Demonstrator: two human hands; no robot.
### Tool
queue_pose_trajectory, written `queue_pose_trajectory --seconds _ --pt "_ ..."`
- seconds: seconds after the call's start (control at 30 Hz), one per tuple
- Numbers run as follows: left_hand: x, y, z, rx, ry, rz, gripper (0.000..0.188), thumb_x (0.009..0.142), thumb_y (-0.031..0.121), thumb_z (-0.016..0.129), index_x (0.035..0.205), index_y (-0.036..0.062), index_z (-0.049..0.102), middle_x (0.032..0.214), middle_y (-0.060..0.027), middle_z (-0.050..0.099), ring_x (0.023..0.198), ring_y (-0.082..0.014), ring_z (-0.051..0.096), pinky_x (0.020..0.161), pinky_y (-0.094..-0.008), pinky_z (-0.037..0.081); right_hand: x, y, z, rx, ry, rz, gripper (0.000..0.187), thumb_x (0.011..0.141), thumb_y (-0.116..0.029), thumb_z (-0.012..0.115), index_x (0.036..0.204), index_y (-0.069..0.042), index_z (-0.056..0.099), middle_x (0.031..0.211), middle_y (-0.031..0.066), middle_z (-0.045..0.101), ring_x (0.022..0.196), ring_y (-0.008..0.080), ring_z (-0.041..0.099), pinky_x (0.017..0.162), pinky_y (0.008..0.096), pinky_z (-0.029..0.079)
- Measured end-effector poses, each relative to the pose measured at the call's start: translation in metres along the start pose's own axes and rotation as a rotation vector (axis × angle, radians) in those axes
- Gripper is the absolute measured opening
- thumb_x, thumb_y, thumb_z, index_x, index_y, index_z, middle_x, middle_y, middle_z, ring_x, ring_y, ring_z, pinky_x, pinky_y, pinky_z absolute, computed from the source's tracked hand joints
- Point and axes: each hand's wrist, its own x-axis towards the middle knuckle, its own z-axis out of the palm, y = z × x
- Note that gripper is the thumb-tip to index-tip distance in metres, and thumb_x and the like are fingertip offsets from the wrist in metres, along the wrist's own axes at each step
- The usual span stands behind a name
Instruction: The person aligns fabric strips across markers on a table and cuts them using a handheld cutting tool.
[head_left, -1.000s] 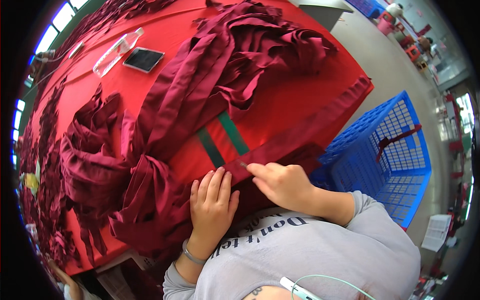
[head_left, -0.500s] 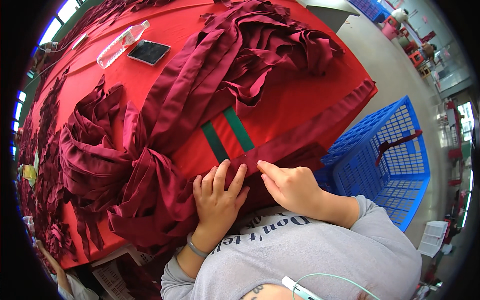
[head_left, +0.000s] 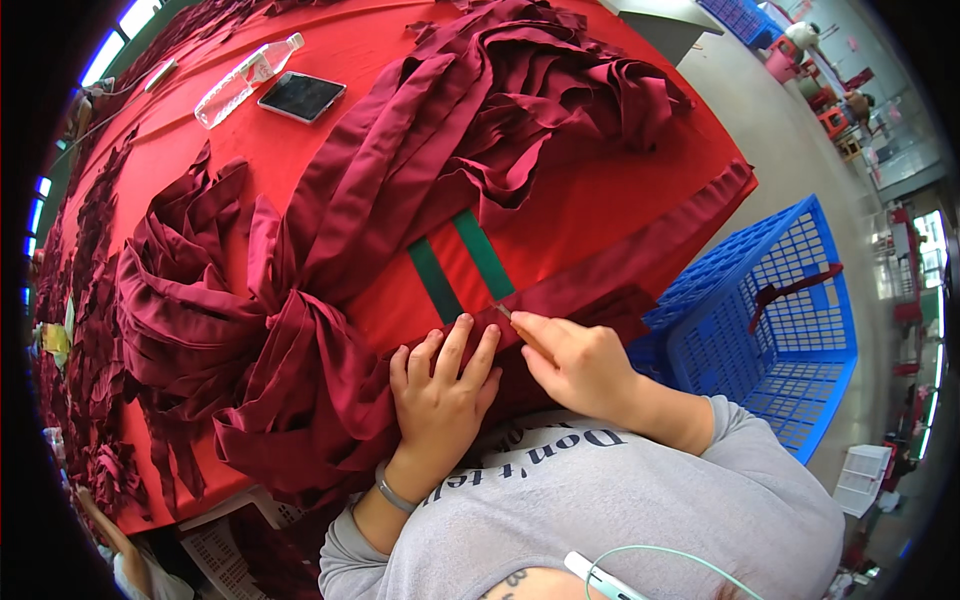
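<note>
My left hand (head_left: 440, 385) lies flat, fingers spread, on a maroon fabric strip (head_left: 590, 268) that runs along the near edge of the red-covered table. In the pinch of my right hand (head_left: 590, 368) is a small awl-like tool (head_left: 503, 310) with a thin metal tip and a brownish handle, mostly hidden by the fingers. Its tip meets the strip just right of my left fingertips. Two dark green bands, a left one (head_left: 434, 280) and a right one (head_left: 483, 254), lie on the red cloth with their near ends at the strip.
A knotted maroon fabric bundle (head_left: 200, 320) lies to the left, a heap of strips (head_left: 560, 90) beyond. Farther back are a clear plastic bottle (head_left: 245, 82) and a black phone (head_left: 302, 97). A blue plastic basket (head_left: 760, 320) stands right of the table.
My right hand has shifted slightly left and the tool's metal tip now shows clearly at the strip. The left hand stays pressed on the fabric, almost unmoved.
</note>
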Motion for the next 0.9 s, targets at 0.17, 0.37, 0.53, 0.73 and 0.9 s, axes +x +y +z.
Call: queue_pose_trajectory --seconds 0.17,0.37,0.53,0.73,0.9 --pt "0.002 0.001 0.000 0.010 -0.013 -0.006 0.049 0.078 0.033 0.074 0.125 0.0242 0.067 0.131 -0.0018 0.059 0.109 -0.0242 0.054 0.098 -0.0449 0.038 0.006 0.000 0.012 0.060 0.323 0.051 0.030 0.087 -0.002 0.067 0.116 0.002 0.064 0.099 0.0183 0.072 0.089 0.0282 0.073 0.072 0.0325 0.059" --pt "-0.003 0.000 0.001 -0.043 0.003 -0.032 0.052 0.078 0.034 0.074 0.127 0.0170 0.065 0.133 -0.0025 0.060 0.111 -0.0242 0.054 0.099 -0.0436 0.037 0.019 0.001 -0.013 0.042 0.340 -0.053 0.035 0.085 -0.011 0.068 0.120 -0.006 0.060 0.085 0.0135 0.070 0.068 0.0296 0.070 0.059 0.0384 0.057" --pt "-0.002 -0.002 -0.001 -0.080 0.028 -0.015 0.054 0.078 0.034 0.074 0.125 0.0088 0.065 0.132 -0.0039 0.061 0.111 -0.0243 0.055 0.098 -0.0418 0.037 -0.004 -0.014 -0.009 -0.154 0.002 -0.120 0.034 0.082 -0.013 0.069 0.114 -0.004 0.069 0.065 0.0061 0.061 0.049 0.0212 0.060 0.046 0.0325 0.048" --pt "0.002 -0.001 0.001 -0.077 0.039 -0.021 0.049 0.077 0.033 0.075 0.120 0.0097 0.067 0.129 -0.0029 0.063 0.108 -0.0232 0.056 0.094 -0.0402 0.039 -0.002 -0.014 -0.004 -0.206 0.002 -0.148 0.031 0.082 -0.012 0.069 0.112 -0.004 0.070 0.064 0.0056 0.060 0.048 0.0209 0.059 0.045 0.0323 0.047" --pt "0.003 0.000 0.000 -0.075 0.032 -0.027 0.048 0.077 0.033 0.074 0.119 0.0106 0.068 0.128 -0.0025 0.063 0.106 -0.0230 0.056 0.094 -0.0402 0.039 0.009 -0.015 0.004 -0.162 0.039 -0.107 0.031 0.083 -0.011 0.069 0.112 -0.003 0.070 0.066 0.0078 0.062 0.050 0.0223 0.061 0.045 0.0335 0.048"
